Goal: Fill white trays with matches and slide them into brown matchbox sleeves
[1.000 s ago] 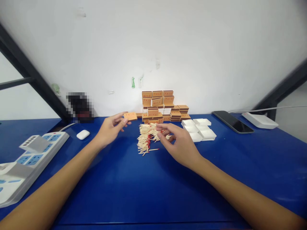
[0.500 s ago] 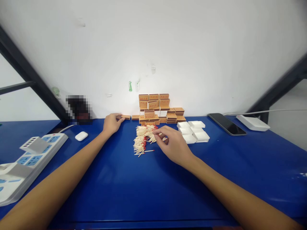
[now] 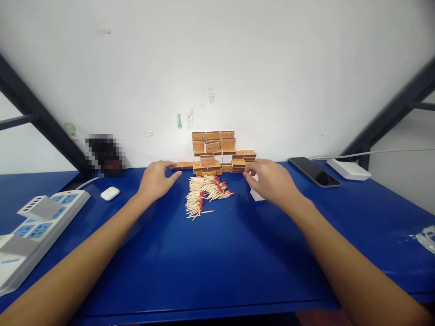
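Observation:
My left hand (image 3: pixel 155 181) is open, thumb and fingers apart, beside the left end of a low row of matchboxes (image 3: pixel 183 165) against the wall. My right hand (image 3: pixel 273 181) has its fingers curled with thumb and forefinger tips close together. It hovers over small white box-like pieces (image 3: pixel 257 195) and hides most of them; whether it pinches anything cannot be made out. Between the hands lies a pile of red-tipped matches (image 3: pixel 194 203), with one loose match (image 3: pixel 208 211) in front. Behind the pile rises a stepped stack of orange matchboxes (image 3: pixel 213 147).
On the left are a power strip (image 3: pixel 73 206) with plugs and a white earphone case (image 3: pixel 110 194). A black phone (image 3: pixel 314 172) and a white device (image 3: pixel 349 169) with a cable are on the right. Clear plastic (image 3: pixel 426 237) sits at the right edge.
My right hand has moved right, from the match pile to the white pieces. My left hand has let go of the matchbox, which now sits against the row. The view has shifted slightly.

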The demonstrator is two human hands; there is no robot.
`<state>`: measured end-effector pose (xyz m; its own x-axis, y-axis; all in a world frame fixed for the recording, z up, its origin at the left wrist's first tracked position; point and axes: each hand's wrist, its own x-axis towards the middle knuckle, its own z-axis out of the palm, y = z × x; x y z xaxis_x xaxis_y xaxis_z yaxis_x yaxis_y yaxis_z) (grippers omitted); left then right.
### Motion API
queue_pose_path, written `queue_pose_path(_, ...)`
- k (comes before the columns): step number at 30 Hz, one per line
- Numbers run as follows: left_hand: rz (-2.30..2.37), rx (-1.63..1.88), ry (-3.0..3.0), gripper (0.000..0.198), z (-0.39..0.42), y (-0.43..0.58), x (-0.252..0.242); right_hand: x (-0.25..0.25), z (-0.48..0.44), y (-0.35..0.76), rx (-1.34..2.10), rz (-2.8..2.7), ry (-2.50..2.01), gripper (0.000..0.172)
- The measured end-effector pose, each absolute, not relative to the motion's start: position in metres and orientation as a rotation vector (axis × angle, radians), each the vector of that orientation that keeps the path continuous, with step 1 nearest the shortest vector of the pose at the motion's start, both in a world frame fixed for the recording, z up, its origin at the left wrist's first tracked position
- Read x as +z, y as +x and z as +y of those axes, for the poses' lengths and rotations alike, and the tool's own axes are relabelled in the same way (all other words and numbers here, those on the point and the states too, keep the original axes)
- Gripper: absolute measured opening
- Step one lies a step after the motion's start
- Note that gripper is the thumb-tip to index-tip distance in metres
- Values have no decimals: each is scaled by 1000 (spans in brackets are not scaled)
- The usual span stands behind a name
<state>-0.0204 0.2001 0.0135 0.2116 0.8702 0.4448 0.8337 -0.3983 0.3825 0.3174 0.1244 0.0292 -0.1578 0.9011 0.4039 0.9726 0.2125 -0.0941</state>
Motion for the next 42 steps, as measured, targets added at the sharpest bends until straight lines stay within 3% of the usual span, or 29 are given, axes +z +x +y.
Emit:
queue_pose_path(2,1459,994,2573,24,177,-16,21,37,128,335,-247,-2142,-1798,19)
queue_pose_path(5,1143,1144,2737,26,151,-14,25,44,127,350,-88,-2192,-1906,19)
queue_pose_path(14,1035,1172,2792,25,150,-18,12,48,114,373,485,-2331,-1894,29)
queue_pose_path(18,1008,1127,2825,26,143,-11,9,47,114,375,543,-2392,-1783,13)
queue_pose_path(23,897,1162,2793,21,126,2,14,56,94,332,553,-2392,-1474,18)
queue_pose_path(29,701,887,2888,48,103,22,11,37,80,277,737,-2531,-1192,7)
queue_pose_path(38,805,827,2909,51,102,27,-9,39,94,308,702,-2512,-1456,36)
queue_pose_path(42,775,801,2892,48,100,29,-11,32,89,299,816,-2499,-1371,25)
